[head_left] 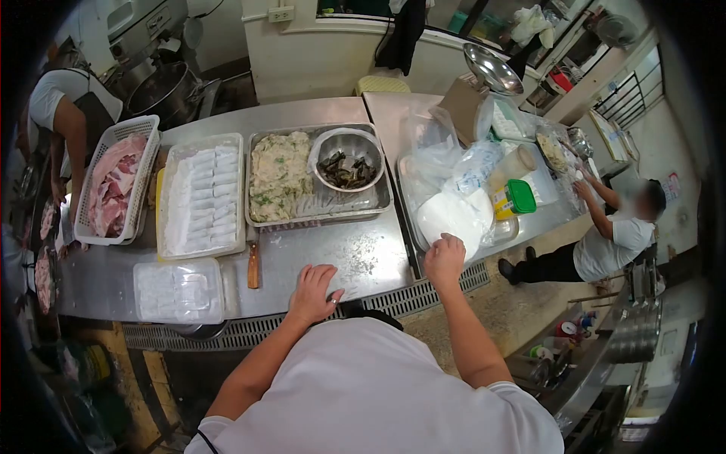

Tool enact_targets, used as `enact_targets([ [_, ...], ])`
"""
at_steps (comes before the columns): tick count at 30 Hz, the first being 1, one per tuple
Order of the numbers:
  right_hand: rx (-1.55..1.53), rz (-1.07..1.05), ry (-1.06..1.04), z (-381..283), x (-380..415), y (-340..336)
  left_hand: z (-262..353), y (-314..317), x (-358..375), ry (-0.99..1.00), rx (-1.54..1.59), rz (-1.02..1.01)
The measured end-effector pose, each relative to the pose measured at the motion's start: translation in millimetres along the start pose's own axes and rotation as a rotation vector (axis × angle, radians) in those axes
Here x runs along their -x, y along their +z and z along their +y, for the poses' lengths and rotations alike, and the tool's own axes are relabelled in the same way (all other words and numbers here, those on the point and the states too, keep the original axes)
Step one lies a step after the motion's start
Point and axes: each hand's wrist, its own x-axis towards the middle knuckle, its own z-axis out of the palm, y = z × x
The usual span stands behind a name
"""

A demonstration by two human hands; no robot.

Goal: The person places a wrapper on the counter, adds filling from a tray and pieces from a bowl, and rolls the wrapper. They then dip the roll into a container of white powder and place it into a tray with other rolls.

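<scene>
In the head view, reaches with the right hand (446, 261) to the near edge of the white round sheets (445, 218), fingers bent and close together. Cannot tell whether pinching or merely touching. Rests the left hand (312, 293) on the steel table (340, 265), fingers moderately spread, holding nothing visible. To handle well, in judgement: work from the rim, slide a fingertip under one layer, and peel low and slowly, supporting the loose side to avoid tearing. Keep fingertips dry against sticking. Find the sheets at the front of a shallow tray (409, 227), beside crumpled, glossy plastic bags (473, 168) and a yellow tub with a green lid (516, 198).

For texture, note the matte, smooth, roughly circular white surface against slick film and dull, wet-spotted steel. Further left, see pale, lumpy filling flecked green (281, 170), a round metal bowl (347, 137) of dark, irregular pieces, neat rows of smooth white rolls (203, 198), a wooden-handled knife (253, 266), and pink, marbled meat (117, 189) in a perforated basket (146, 170).
</scene>
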Motion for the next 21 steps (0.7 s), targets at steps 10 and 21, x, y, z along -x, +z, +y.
enact_targets([
  [10, -0.305, -0.043, 0.335, -16.6, -4.1, -16.4, -0.7, 1.2, 0.1, -0.03, 0.02, 0.052],
  [21, -0.184, -0.012, 0.094, -17.2, 1.6, -34.2, 14.8, 5.5, -32.6, -0.013, 0.088, 0.126],
])
